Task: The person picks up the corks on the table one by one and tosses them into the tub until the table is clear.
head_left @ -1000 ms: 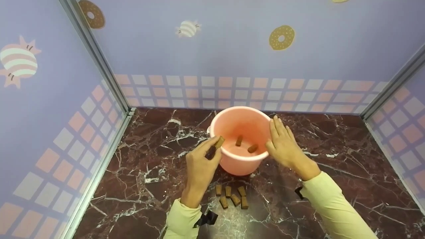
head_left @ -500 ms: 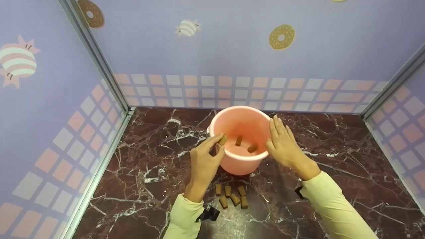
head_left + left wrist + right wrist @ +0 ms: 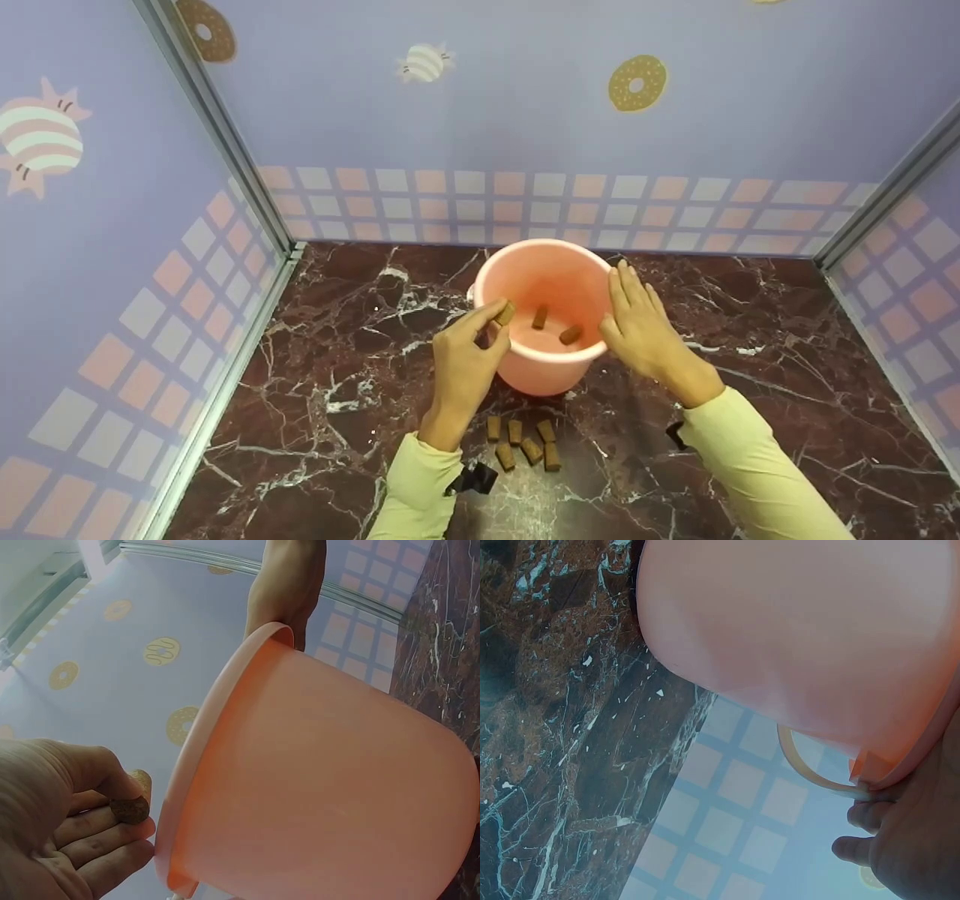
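A pink bucket stands upright on the counter. My left hand pinches one small brown cork stopper between thumb and fingers, right over the bucket's left rim in the head view. Two more corks lie inside on the bottom, one near the middle and one to the right. On the opposite side, my right hand rests against the rim with its fingers straight. The right wrist view shows its fingertips close to the bucket's pale handle.
Several corks lie in two loose rows on the dark red marbled counter, in front of the bucket. Purple panels with pink and white squares enclose the back and both sides.
My left hand has shifted slightly right and forward, bringing the pinched cork over the bucket's rim. My right hand, the bucket and the other corks look unmoved.
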The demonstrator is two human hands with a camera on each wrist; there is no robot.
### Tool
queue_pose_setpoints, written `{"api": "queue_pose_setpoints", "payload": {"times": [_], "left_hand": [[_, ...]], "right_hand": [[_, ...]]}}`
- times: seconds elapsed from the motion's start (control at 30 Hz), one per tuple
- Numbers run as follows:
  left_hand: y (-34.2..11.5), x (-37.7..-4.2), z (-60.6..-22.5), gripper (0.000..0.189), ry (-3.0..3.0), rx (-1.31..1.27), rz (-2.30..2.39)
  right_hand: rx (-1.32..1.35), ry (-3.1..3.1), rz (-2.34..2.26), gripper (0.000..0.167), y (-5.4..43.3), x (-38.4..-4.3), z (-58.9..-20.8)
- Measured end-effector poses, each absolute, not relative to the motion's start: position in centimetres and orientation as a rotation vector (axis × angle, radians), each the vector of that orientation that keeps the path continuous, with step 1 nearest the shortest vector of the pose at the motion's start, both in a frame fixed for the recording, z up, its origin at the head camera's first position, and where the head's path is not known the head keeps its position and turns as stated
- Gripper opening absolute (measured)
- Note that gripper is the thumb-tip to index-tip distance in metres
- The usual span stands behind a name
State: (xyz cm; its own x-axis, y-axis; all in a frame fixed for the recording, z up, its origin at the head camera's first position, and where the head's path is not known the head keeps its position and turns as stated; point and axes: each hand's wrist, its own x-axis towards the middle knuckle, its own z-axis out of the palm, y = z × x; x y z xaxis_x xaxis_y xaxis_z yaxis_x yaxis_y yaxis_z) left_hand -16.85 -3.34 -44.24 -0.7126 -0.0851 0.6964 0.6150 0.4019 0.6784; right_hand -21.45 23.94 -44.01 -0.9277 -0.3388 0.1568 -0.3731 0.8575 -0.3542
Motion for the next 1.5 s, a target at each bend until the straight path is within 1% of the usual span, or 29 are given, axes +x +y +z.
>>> {"api": "queue_pose_setpoints", "payload": {"times": [0.2, 0.47, 0.83, 1.33, 1.5], "left_hand": [[-3.3, -16.9, -44.1, 0.033, -2.004, -0.439, -1.281], [-3.4, -16.8, -44.1, 0.039, -2.029, -0.446, -1.308], [-3.5, -16.6, -44.1, 0.037, -2.028, -0.468, -1.31], [-4.2, -15.6, -44.6, 0.035, -2.031, -0.42, -1.334], [-4.7, -15.0, -44.7, 0.037, -2.041, -0.397, -1.371]], "right_hand": [[0.575, -2.947, 0.608, 0.073, 24.0, -21.4, -44.0], [0.574, -2.943, 0.618, 0.073, 24.0, -21.4, -44.0], [0.582, -2.934, 0.612, 0.072, 23.9, -21.4, -44.1], [0.562, -2.936, 0.624, 0.072, 24.0, -21.3, -44.0], [0.558, -2.937, 0.628, 0.072, 24.0, -21.3, -44.0]]}}
